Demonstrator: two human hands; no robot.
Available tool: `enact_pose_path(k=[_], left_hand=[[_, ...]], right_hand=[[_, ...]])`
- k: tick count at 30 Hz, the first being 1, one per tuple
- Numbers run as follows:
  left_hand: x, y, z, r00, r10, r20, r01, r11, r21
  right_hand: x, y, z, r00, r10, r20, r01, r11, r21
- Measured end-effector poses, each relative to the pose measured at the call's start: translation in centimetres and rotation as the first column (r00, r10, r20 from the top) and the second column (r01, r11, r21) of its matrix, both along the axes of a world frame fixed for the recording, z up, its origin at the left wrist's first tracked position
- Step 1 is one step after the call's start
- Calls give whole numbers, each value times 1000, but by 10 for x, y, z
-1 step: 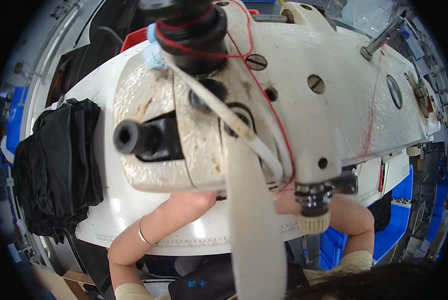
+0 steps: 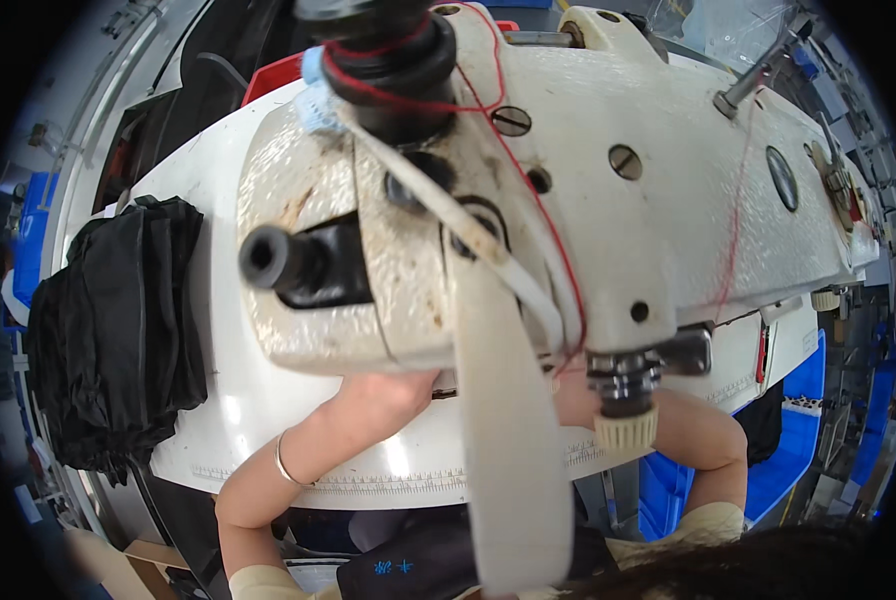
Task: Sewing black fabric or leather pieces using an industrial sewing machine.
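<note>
A cream-white sewing machine [image 2: 688,180] fills the middle of the view, with red thread [image 2: 538,180] running over it. Beneath its near edge is my left hand [image 2: 390,398], back upward, a bangle on the wrist; the machine hides its fingers. A small dark strip [image 2: 446,385] shows beside that hand. My right hand [image 2: 574,402] reaches under the machine from the other side, mostly covered by a long flat white piece [image 2: 513,450] and a ridged cream knob [image 2: 625,430]. What either hand holds is out of sight.
Folded black fabric pieces [image 2: 118,330] lie in a pile at the left end of the white table [image 2: 268,400]. Along the table's near edge runs a printed ruler scale [image 2: 388,484]. Blue bins [image 2: 793,460] stand low at the right, with black cloth [image 2: 765,425] in them.
The machine appears slightly shifted and tilted in the view, its left end a little right and higher. Both arms stay in nearly the same place.
</note>
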State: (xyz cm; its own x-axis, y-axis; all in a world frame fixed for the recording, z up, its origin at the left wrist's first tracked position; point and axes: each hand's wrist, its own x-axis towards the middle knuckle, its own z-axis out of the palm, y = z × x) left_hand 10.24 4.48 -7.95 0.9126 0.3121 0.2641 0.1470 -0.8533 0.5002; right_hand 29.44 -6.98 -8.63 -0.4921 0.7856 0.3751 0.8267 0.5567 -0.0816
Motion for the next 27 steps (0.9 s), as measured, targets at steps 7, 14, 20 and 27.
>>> enact_pose_path(k=[7,14,20,27], left_hand=[[4,-21,89,983,-20,-183,103,883,458],[-32,-79,102,855,-363,-370,437,889,139],[-62,-101,65,979,-118,-165,151,966,209],[-73,-106,68,976,197,88,-196,980,-26]], right_hand=[[-13,-43,24,899,261,-351,-306,949,-78],[-66,-93,43,187,-566,-803,-290,749,-596],[-72,-119,47,212,-552,-806,-360,723,-590],[-76,-124,41,941,-165,-297,129,982,-137]])
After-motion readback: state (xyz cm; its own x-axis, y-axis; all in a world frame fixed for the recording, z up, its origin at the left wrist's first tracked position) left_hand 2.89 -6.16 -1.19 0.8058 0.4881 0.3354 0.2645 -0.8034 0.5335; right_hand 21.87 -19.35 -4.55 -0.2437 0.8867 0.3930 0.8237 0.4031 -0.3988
